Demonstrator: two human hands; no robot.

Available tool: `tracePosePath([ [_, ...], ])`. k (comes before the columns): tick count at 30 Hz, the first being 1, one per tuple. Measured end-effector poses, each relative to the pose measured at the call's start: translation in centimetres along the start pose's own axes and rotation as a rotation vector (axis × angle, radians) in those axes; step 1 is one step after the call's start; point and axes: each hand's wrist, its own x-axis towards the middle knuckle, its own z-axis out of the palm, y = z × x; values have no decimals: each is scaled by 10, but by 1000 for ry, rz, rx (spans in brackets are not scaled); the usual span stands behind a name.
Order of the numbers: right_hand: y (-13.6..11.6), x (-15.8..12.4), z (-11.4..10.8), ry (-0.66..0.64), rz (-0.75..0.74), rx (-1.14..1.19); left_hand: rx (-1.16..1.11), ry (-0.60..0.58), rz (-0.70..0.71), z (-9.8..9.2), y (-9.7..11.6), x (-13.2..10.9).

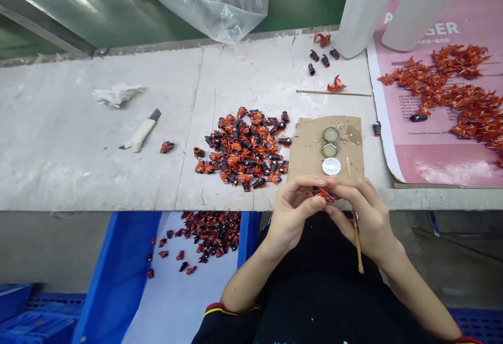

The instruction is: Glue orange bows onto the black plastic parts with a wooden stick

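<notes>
A small orange-red and dark moulded piece (323, 194) sits pinched between the fingertips of both hands at the table's front edge. My left hand (294, 210) is closed on its left side. From the right, my right hand (363, 213) grips the same piece, and a thin wooden stick (358, 247) runs through that hand, pointing down toward my lap. Just beyond my fingers lies a piece of brown cardboard (304, 147) bearing two metal bottle caps (330, 150) and a white cap (331, 166). To the left is a pile of black and orange pieces (247, 150).
A blue bin (118, 276) with more pieces stands below the table edge. Orange parts (467, 92) cover a pink printed sheet (428, 161) at right. White tubes (367, 9), a plastic bag (220, 3), a wrapped blade (143, 130) and crumpled tissue (117, 94) lie around.
</notes>
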Motion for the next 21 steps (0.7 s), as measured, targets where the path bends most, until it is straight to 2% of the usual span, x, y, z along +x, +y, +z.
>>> tracePosePath([
  [3, 6, -2, -4, 7, 42, -9, 464, 210, 391, -21, 12, 6],
  [5, 12, -4, -9, 33, 46, -36, 854, 379, 587, -38, 27, 12],
  [7, 20, -6, -15, 52, 56, -77, 1218, 452, 644, -54, 45, 19],
  [9, 27, -10, -20, 77, 86, -115, 1436, 415, 655, -60, 60, 24],
  [11, 33, -14, -25, 102, 114, -144, 1530, 281, 679, -55, 71, 30],
  [12, 36, -16, -27, 112, 119, -161, 1559, 175, 689, -49, 75, 35],
  [14, 40, -21, -31, 126, 119, -190, 1599, -108, 668, -29, 76, 49],
  [17, 44, -29, -36, 147, 118, -207, 1577, -536, 518, 10, 64, 87],
  [18, 45, -31, -37, 157, 117, -209, 1569, -615, 457, 24, 57, 101],
  [21, 44, -37, -42, 182, 104, -223, 1524, -678, 357, 64, 26, 140],
])
